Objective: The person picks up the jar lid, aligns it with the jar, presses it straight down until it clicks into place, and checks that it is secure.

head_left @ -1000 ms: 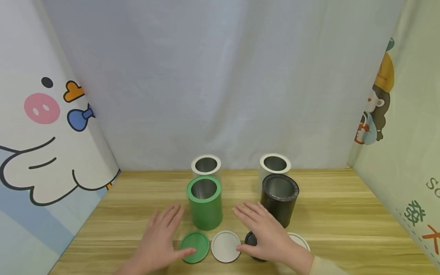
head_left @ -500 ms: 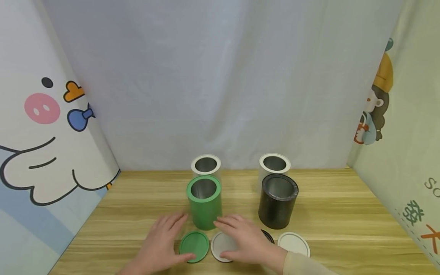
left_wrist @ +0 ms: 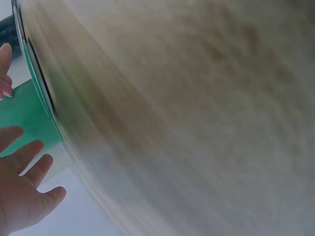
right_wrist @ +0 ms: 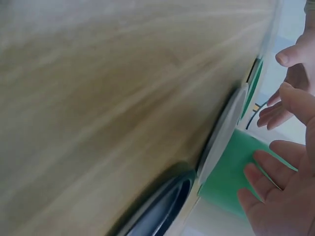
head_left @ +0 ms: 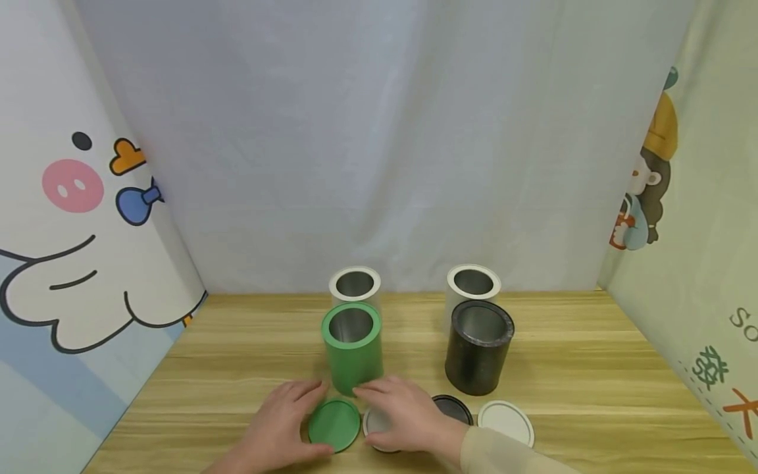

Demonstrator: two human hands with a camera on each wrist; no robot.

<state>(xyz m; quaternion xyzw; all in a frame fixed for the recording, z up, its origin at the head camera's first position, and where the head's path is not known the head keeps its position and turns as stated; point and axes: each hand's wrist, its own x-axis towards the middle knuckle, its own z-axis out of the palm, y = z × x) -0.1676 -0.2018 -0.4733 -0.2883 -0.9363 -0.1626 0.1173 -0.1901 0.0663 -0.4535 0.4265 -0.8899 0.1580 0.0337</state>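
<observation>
On the wooden table a green round lid (head_left: 334, 426) lies flat between my two hands. My left hand (head_left: 278, 428) is at its left side, fingers loosely bent and nothing in its grasp. From the right, my right hand (head_left: 411, 418) reaches over a pale grey lid (head_left: 373, 421), covering much of it, with thumb and fingers spread apart. Directly behind the green lid stands a green can (head_left: 355, 362), its top uncovered. In the right wrist view the fingers of my right hand (right_wrist: 283, 196) overlap this green can (right_wrist: 229, 172).
A black lid (head_left: 453, 409) and a white lid (head_left: 506, 422) lie to the right, the black one partly behind my hand. An uncovered black can (head_left: 478, 362) stands behind them. Two white cans, left (head_left: 356, 273) and right (head_left: 458, 299), stand near the grey back curtain (head_left: 379, 145).
My right hand has moved left, from over the black lid to over the grey lid, close to the green one. The left hand has drawn slightly lower beside the green lid.
</observation>
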